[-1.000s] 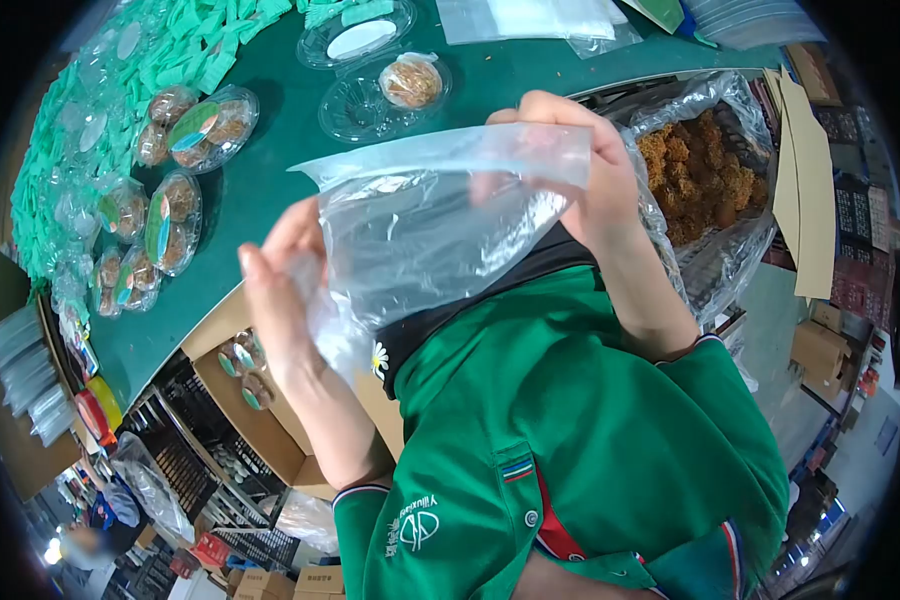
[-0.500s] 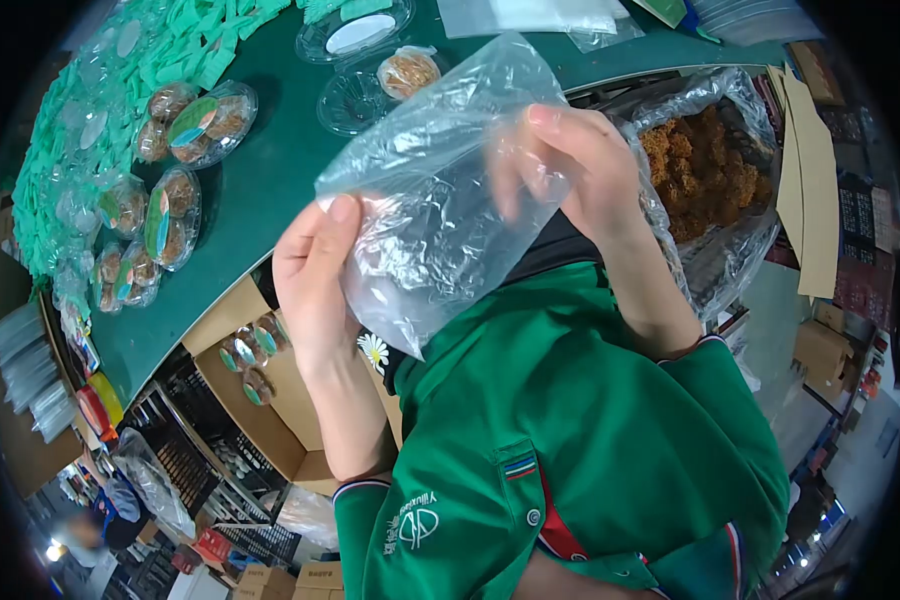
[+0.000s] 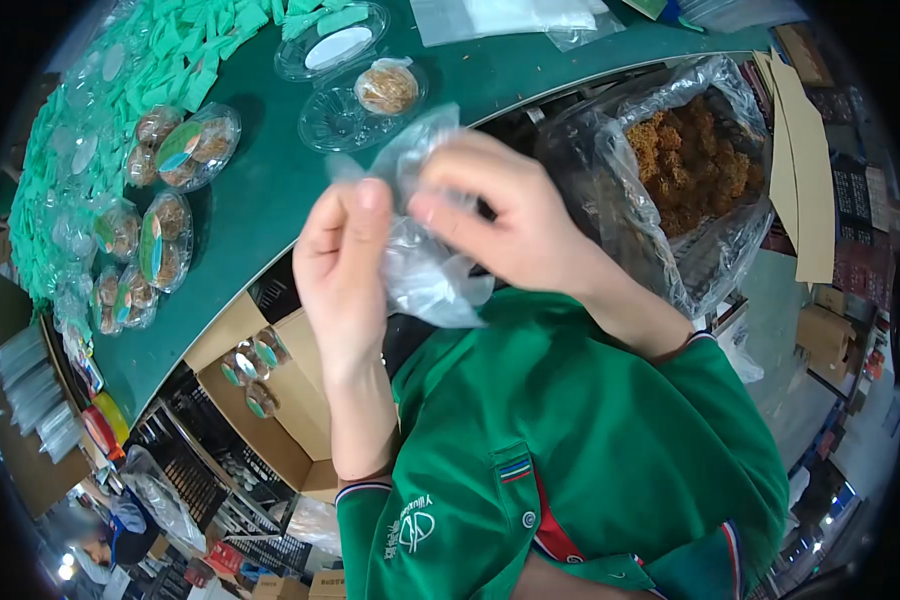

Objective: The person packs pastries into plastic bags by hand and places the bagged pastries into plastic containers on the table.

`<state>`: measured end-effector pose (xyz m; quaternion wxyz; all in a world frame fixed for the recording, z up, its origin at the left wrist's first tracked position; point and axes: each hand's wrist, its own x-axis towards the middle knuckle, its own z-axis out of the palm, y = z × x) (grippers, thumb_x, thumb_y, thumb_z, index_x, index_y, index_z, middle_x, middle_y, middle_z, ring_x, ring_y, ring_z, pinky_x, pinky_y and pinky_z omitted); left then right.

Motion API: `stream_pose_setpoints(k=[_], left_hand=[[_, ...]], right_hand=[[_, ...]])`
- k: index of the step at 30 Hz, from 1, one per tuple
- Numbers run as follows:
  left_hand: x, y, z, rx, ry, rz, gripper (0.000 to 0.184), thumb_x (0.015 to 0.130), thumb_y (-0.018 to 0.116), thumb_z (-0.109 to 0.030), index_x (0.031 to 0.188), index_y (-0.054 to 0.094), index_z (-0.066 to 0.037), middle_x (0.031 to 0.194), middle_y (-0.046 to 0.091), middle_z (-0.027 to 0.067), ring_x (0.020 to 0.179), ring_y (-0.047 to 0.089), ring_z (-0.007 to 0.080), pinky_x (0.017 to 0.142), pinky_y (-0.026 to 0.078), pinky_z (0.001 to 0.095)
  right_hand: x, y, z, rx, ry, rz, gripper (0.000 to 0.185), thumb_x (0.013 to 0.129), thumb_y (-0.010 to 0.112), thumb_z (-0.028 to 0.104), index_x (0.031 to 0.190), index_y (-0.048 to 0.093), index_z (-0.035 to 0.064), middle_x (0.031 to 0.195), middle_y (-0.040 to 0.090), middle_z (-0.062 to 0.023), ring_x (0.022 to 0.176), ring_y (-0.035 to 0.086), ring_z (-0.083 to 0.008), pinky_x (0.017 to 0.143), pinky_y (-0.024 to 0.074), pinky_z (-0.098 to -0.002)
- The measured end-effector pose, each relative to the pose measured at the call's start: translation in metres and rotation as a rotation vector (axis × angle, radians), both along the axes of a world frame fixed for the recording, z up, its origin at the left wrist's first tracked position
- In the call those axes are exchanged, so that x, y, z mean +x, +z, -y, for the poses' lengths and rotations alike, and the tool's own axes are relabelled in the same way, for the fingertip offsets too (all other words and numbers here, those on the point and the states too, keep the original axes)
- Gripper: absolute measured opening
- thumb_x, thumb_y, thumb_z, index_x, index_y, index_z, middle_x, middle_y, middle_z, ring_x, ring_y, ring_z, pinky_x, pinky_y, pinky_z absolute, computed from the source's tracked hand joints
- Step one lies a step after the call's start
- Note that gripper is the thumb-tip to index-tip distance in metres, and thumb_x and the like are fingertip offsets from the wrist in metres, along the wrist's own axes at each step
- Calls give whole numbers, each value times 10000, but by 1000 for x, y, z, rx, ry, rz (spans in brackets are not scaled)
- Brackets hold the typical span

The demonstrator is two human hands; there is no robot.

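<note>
A clear plastic bag (image 3: pixel 425 275) hangs crumpled between my two hands, in front of my green shirt. My left hand (image 3: pixel 340 265) pinches its left edge, thumb pressed against bent fingers. My right hand (image 3: pixel 510 215), a little smeared by motion, closes over the bag's upper part from the right, its fingers curled. Beyond my hands, an open clear clamshell tray (image 3: pixel 335 115) lies on the green table (image 3: pixel 260 190). A wrapped golden-brown shredded ball (image 3: pixel 386 88) sits in one of its compartments.
Filled, labelled clamshells (image 3: pixel 200 148) stand at left beside a heap of green strips (image 3: pixel 150 60). On the right, a plastic-lined bin holds brown clumps (image 3: pixel 685 165). A cardboard box (image 3: pixel 300 390) with several packs is below the table edge. Flat bags (image 3: pixel 505 20) lie at the back.
The bag was spread wide and is now bunched up smaller. My right hand has moved left and down toward my left hand, which has shifted slightly right.
</note>
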<state>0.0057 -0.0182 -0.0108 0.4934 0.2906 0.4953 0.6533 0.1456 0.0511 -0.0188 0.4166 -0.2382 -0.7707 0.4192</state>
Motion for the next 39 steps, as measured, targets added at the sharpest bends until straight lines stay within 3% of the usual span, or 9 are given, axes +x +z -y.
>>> stream_pose_setpoints(k=[3,7,11,18,21,26,30,37,39], left_hand=[[-9,-2,8,-71,81,73,135,889,550,-152,874,592,-25,720,553,-22,576,451,22,498,327,159],[-14,-10,10,-82,68,111,126,873,551,-130,907,577,-12,774,595,17,574,487,47,464,327,165],[0,-5,2,-48,1,0,112,865,582,-158,837,579,-49,706,549,-22,555,441,28,472,304,163],[3,-3,0,53,-67,169,207,877,563,-162,704,512,-60,635,495,-24,500,388,32,445,282,172],[0,-6,3,22,-25,165,234,882,530,-150,672,488,-55,601,474,-6,471,370,39,422,270,179],[-3,-13,6,16,-123,268,203,875,534,-140,694,509,-52,641,491,-14,511,399,35,450,286,174],[0,-9,6,-72,-139,150,195,886,546,-171,735,537,-47,665,505,-25,558,417,29,497,310,163],[19,4,0,20,-148,-221,153,887,565,-142,789,577,-26,723,546,-42,608,440,26,544,324,166],[22,3,2,4,-224,-489,108,842,604,-108,784,573,-23,684,555,4,570,482,80,527,362,208]], right_hand=[[21,-7,-18,-508,-21,-14,105,811,614,112,823,554,27,753,545,-4,675,507,-94,626,404,-229],[39,-1,-29,58,-416,-28,124,792,618,91,899,562,64,840,552,5,708,491,-72,630,391,-216],[41,39,-23,453,-161,146,204,727,650,122,904,563,69,847,560,-38,756,515,-207,676,392,-315],[5,-3,6,-740,165,-306,51,838,561,51,836,517,26,750,502,20,689,467,-35,614,389,-201],[13,-9,-5,-784,110,-439,47,838,569,54,839,524,42,755,507,32,701,458,-19,631,379,-183],[21,-23,-17,-431,-108,-163,23,875,525,34,895,520,22,846,513,6,798,480,-51,737,387,-207],[46,31,-18,288,-20,-28,149,782,513,17,916,542,-42,926,553,-161,819,534,-251,762,419,-318],[16,-7,9,-585,231,-98,141,890,468,117,954,516,0,828,529,-109,768,524,-239,725,428,-309],[7,-37,12,-261,175,180,133,885,448,106,971,506,24,813,586,-147,766,585,-284,650,441,-348]])
